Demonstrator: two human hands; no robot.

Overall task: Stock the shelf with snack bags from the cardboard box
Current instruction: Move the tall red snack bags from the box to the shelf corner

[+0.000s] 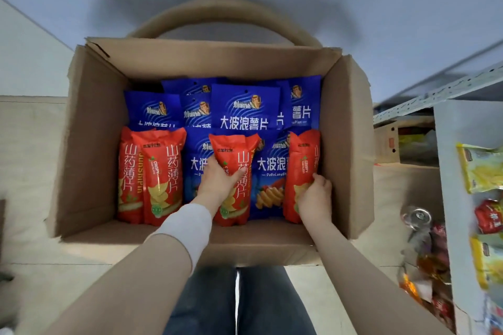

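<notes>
Most stocking remains: the cardboard box looks nearly full. The left hand grips the middle red bag, and the right hand grips the right red bag.

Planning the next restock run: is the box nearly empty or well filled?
Well filled: red bags and blue bags crowd the box; left hand and right hand each grip a red one inside.

4 red bags, approx 8 blue bags (overlapping).

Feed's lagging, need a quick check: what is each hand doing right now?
Left hand: grips the middle red bag.
Right hand: grips the rightmost red bag.
</notes>
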